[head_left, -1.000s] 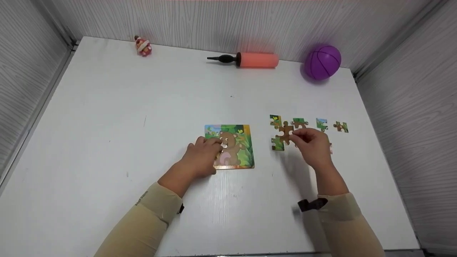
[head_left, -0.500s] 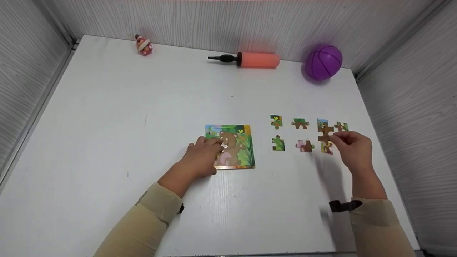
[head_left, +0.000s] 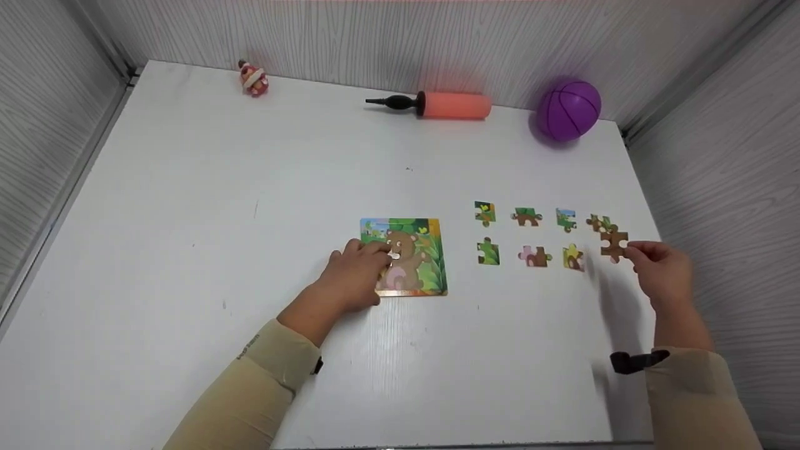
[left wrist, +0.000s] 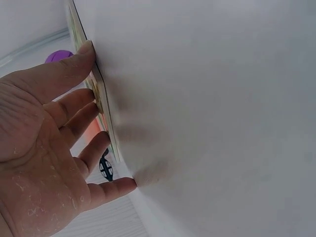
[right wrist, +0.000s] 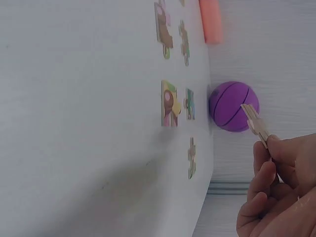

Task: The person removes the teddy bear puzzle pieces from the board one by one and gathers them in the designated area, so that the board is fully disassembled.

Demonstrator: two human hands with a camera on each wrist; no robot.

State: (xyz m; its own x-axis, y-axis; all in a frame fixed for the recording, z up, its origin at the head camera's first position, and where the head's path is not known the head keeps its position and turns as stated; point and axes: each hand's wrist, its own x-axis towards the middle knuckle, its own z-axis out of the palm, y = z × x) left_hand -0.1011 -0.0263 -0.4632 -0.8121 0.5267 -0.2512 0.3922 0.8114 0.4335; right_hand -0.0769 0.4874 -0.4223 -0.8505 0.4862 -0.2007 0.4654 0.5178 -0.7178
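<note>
A square puzzle board (head_left: 427,265) with a bear picture lies flat on the white table. My left hand (head_left: 351,275) rests on its left side; in the left wrist view the fingers (left wrist: 79,121) are spread, fingertips at the board and the little finger down on the table. Between thumb and fingertips my right hand (head_left: 664,275) pinches a brown puzzle piece (head_left: 614,241), at the right end of the loose pieces. Seen from the right wrist, that piece (right wrist: 256,126) is held up edge-on, above the table, in front of the purple ball.
Several loose puzzle pieces (head_left: 535,257) lie spaced in two rows right of the board. Along the back wall are a small red figurine (head_left: 254,80), an orange hand pump (head_left: 455,105) and a purple ball (head_left: 570,111). A wall (head_left: 719,187) borders the table's right side.
My right hand has moved right with the brown piece, from over the left loose pieces to the right end of the rows. My left hand has stayed on the board.
</note>
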